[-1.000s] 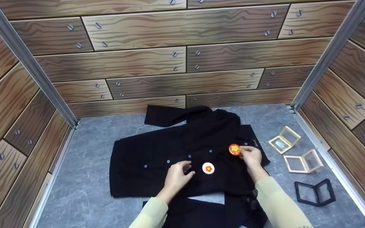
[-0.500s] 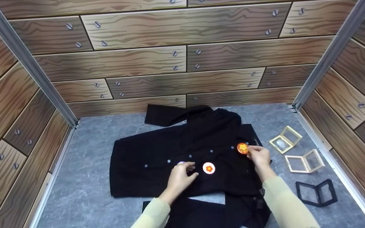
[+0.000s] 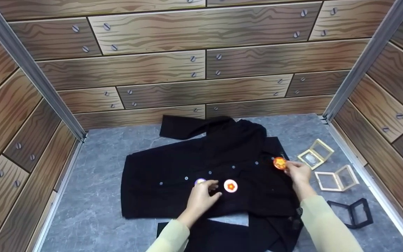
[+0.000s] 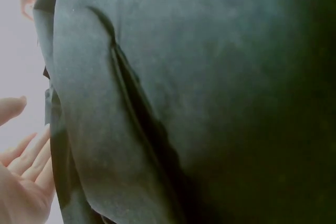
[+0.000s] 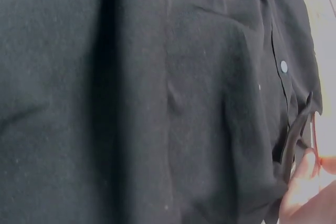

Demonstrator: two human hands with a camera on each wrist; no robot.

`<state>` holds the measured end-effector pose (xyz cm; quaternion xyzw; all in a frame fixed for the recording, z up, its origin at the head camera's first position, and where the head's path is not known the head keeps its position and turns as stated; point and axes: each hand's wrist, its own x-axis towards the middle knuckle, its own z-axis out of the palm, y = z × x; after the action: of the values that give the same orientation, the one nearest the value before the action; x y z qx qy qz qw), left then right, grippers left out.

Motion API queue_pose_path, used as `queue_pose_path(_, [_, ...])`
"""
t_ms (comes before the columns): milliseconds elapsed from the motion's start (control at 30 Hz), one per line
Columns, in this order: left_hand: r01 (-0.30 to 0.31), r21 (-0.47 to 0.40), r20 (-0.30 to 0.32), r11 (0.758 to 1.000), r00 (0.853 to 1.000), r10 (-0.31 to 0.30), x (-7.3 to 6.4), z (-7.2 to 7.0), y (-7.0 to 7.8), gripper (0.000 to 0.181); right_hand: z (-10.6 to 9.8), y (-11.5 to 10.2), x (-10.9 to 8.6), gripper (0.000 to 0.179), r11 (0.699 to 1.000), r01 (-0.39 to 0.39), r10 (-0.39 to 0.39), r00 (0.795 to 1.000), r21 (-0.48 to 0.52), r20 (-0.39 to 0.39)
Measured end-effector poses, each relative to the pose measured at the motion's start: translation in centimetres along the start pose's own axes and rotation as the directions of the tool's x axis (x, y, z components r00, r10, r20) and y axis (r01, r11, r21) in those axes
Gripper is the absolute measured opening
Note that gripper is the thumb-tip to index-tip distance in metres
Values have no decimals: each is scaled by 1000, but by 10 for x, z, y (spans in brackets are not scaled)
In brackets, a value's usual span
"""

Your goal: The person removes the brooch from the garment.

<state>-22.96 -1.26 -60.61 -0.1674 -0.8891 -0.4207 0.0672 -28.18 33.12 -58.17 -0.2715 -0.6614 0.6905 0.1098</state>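
Observation:
A black button-up shirt (image 3: 166, 161) lies spread on the grey floor, its row of pale buttons running across it. My right hand (image 3: 299, 174) pinches an orange round disc with a yellow flower (image 3: 279, 163) by its edge, over the shirt near the collar. In the right wrist view the right hand (image 5: 310, 190) is at the edge, beside the collar. My left hand (image 3: 203, 196) hovers over the shirt with relaxed fingers; the left wrist view shows the fingers extended and holding nothing. A purple-rimmed disc (image 3: 200, 181) peeks out behind it. A white disc with a red-orange flower (image 3: 230, 186) lies just right of the left fingertips.
Three hinged frames stand unfolded at the right: a yellow one (image 3: 312, 158), a pale wooden one (image 3: 329, 181) and a black one (image 3: 357, 213), partly behind the right sleeve. Wood-patterned walls (image 3: 173, 66) enclose the back and sides.
My right hand has carried the orange disc rightward to the collar. The left hand has shifted slightly right, uncovering part of the purple-rimmed disc. The white disc stays in place.

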Motion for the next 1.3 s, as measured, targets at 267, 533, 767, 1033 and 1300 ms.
queue_pose_path(267, [-20, -29, 23, 999, 1000, 21, -1, 2, 5, 36, -10, 0, 5, 30, 999, -35, 34, 999, -15, -35])
queue_pose_path(533, [-33, -46, 57, 998, 998, 36, -3, 4, 11, 35, -21, -1, 12, 28, 997, -67, 65, 997, -31, -47])
queue_pose_path(767, [-52, -44, 65, 998, 996, 55, -5, 2, 16, 37, -34, -2, 17, 32, 996, -87, 85, 994, -35, -64])
queue_pose_path(1033, [-52, -32, 78, 998, 995, 54, -7, 4, 20, 36, -47, -7, 23, 31, 990, -136, 139, 986, 30, -92])
queue_pose_path(1300, [-60, -14, 105, 998, 993, 61, -8, 7, 26, 39, -60, -8, 32, 29, 990, -131, 138, 981, 57, -140])
